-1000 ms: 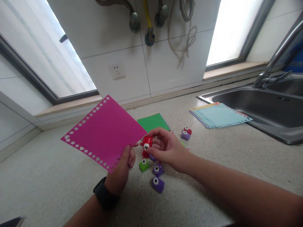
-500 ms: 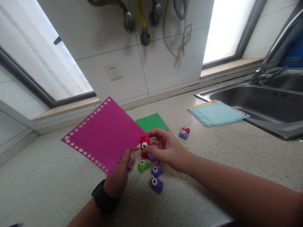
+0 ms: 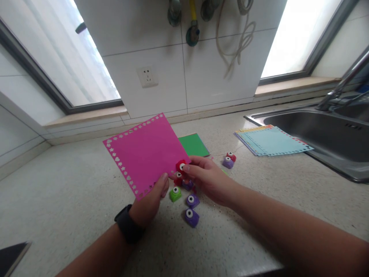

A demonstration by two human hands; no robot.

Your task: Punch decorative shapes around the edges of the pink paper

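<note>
A magenta sheet of paper (image 3: 147,150), with small hearts, stars and flowers cut along two full edges and part of the lower one, is tilted above the counter. My left hand (image 3: 154,196) pinches its lower edge between thumb and fingers. At the sheet's right corner my right hand (image 3: 209,177) grips a red craft punch (image 3: 181,166) with a white button, thumb on the button. Below lie another red punch (image 3: 178,177), a green punch (image 3: 175,194) and several purple punches (image 3: 192,200). My right fingertips are partly hidden behind the punch and paper.
A green stack of paper (image 3: 195,145) lies behind my right hand. Farther right sit a red and a purple punch (image 3: 228,162), then a pile of light-blue and other punched sheets (image 3: 276,142) beside the steel sink (image 3: 325,134). A dark-edged object (image 3: 13,257) shows at lower left.
The magenta sheet has turned clockwise, its far corner swinging right. My right hand and the red punch stay at the sheet's right corner. The camera view has shifted slightly.
</note>
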